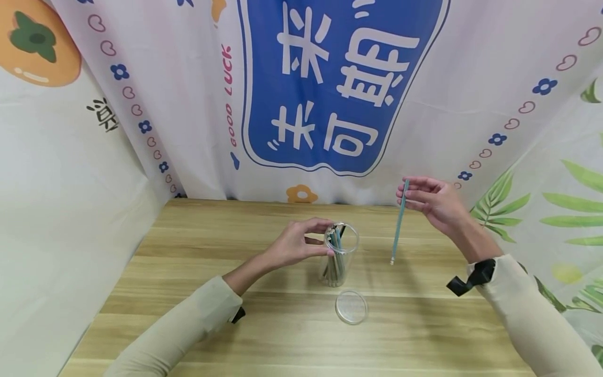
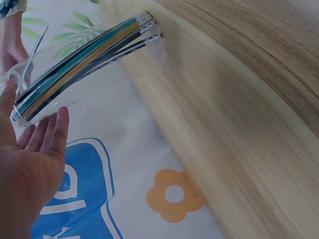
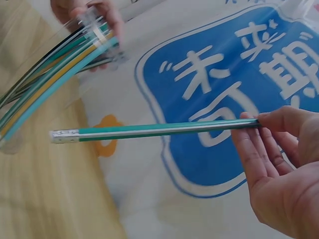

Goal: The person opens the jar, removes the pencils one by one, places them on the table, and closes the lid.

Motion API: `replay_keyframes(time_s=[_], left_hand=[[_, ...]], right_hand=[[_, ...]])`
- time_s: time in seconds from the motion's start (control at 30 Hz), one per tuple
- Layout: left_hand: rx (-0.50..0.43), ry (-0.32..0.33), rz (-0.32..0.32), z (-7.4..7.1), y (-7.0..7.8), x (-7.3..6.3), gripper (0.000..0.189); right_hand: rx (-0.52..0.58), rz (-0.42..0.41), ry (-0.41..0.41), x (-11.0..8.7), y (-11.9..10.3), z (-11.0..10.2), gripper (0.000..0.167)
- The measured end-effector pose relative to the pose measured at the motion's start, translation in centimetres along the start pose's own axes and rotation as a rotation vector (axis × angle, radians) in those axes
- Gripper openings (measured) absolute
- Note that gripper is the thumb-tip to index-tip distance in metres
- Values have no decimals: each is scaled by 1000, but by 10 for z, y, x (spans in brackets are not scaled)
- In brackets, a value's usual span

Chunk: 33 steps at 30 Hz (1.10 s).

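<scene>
My left hand [image 1: 299,242] grips the rim of a clear plastic cylinder [image 1: 346,267], thumb on one side and fingers on the other. Several striped pencils [image 2: 84,57] in green, yellow and dark tones lean inside it, their eraser ends at the bottom. Off to the right, my right hand [image 1: 435,201] pinches a green-and-white pencil [image 3: 159,130] near one end. Its white eraser, set in a silver ferrule, points down and away from the fingers. This pencil hangs in the air, apart from the cylinder. A round clear lid [image 1: 351,307] lies on the table just in front of the cylinder.
The wooden table [image 1: 188,314] ends at the back against a printed curtain [image 1: 198,131] with blue and floral patterns. Curtains also stand on the left and right sides. Dark straps [image 1: 472,277] hang at the cuffs.
</scene>
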State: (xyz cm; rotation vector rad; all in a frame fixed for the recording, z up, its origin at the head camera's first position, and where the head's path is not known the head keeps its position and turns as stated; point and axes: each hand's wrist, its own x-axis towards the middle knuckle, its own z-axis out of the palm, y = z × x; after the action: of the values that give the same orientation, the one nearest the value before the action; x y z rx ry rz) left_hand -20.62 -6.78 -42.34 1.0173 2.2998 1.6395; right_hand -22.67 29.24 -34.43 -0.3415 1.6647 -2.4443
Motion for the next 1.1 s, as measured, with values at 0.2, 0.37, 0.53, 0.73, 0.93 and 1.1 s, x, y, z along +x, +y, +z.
replay_keyframes(time_s=[0.2, 0.37, 0.53, 0.73, 0.93, 1.1], left_hand=[[10, 1, 4, 0, 1, 0, 64], [10, 2, 9, 0, 1, 0, 64], [11, 1, 10, 0, 1, 1, 64], [15, 2, 10, 0, 0, 0, 64], [8, 5, 1, 0, 1, 0, 64], [2, 1, 1, 0, 1, -1, 64]], right_hand=[[-51, 90, 0, -1, 26, -11, 33], [-85, 150, 7, -5, 47, -20, 33], [-94, 194, 7, -8, 67, -25, 31], [-106, 217, 55, -14, 87, -25, 27], [-155, 248, 92, -16, 104, -25, 36], [-188, 278, 114, -16, 116, -27, 41]])
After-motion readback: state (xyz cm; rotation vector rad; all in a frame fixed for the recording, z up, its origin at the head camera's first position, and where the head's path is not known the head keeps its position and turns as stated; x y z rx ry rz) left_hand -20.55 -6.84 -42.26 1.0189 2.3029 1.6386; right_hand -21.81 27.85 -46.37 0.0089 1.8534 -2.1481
